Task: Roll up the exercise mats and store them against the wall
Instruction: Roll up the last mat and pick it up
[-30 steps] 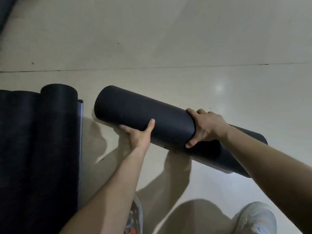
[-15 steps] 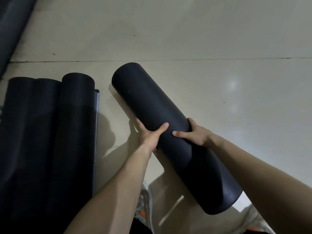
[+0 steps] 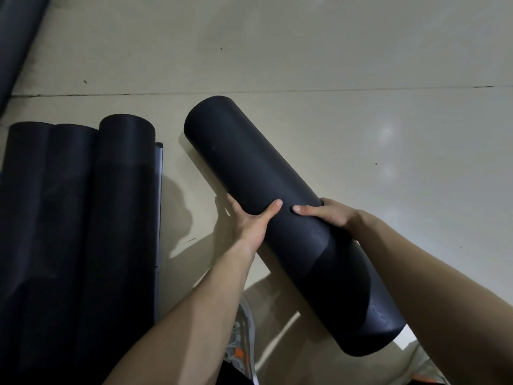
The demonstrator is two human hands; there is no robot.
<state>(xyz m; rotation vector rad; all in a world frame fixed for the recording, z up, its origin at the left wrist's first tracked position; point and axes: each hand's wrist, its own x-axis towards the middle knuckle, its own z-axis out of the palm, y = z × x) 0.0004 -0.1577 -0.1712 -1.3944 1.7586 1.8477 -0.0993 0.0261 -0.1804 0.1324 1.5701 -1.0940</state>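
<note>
Shoes: 2 sneakers, the left point(image 3: 242, 340) and the right point(image 3: 426, 366), stand on the pale floor point(image 3: 361, 151) at the bottom edge, so the person is upright and looking down over the load.
Rolled mat, near end: the black rolled mat point(image 3: 258, 173) lies on a slant, its near end low by the right shoe. The shadow under it suggests it is carried clear of the floor, not resting on it.
Left hand: the left hand point(image 3: 248, 222) cups the roll from its left and under side. The thumb lies over the top and the fingers curl beneath, out of sight - a supporting grip that takes the weight.
Right hand: the right hand point(image 3: 331, 215) clasps the opposite flank just beside the left, thumb pointing across the top and fingers wrapped round the far side. It likely steers the roll and keeps the wrap from springing open.
Mat and fingers: both sets of fingers close on the roll near its middle, and the 2 thumbs nearly meet on top. About half the length runs free beyond them.
Rolled mat, far end: it points up and to the left, toward the stored stack.
Stored rolls: 3 stored rolls point(image 3: 122, 207) lie touching side by side at the left, a loose flap point(image 3: 158, 187) showing at the right edge. The carried roll is near them but apart - probably bound for the gap beside them.
Far corner: another dark roll point(image 3: 16, 43) crosses the top-left corner, past the floor seam point(image 3: 277, 92).
</note>
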